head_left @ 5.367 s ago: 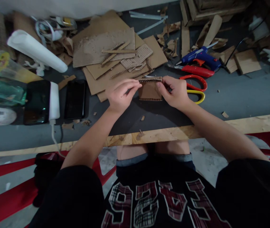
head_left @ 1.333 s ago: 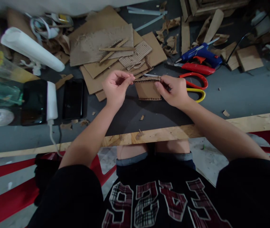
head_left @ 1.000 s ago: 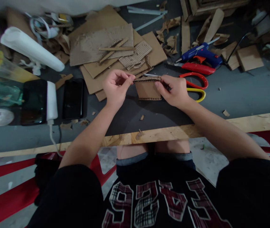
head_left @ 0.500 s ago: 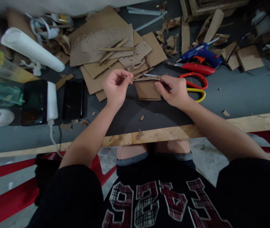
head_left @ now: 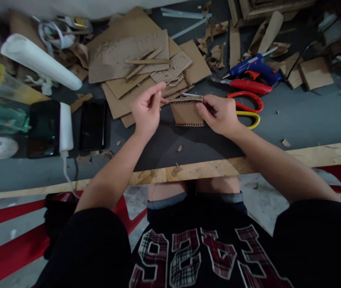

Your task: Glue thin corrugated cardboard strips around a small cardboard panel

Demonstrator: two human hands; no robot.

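My right hand (head_left: pixel 220 114) pinches the right end of a small cardboard piece (head_left: pixel 187 114), thumb in front and fingers behind. Dark corrugated edges run along the top and bottom of this piece. At its left end, my left hand (head_left: pixel 148 108) has the thumb and index finger raised and parted. Another fingertip of that hand reaches to the top left corner, seemingly touching it. Just right of my right hand lie scissors with red and yellow handles (head_left: pixel 252 120); their blades are mostly hidden behind the hand and the cardboard.
Stacked cardboard sheets (head_left: pixel 128 52) with strips lie behind my hands. To the right are a red utility knife (head_left: pixel 251 85) and a blue glue gun (head_left: pixel 252 68). A black phone (head_left: pixel 92 125), a white roll (head_left: pixel 41 62) and bottles sit left. The wooden table edge (head_left: pixel 188 172) runs in front.
My left thumb and index finger have parted from their pinch on the cardboard's left end, and the index finger has lifted. My right hand and the cardboard have barely moved.
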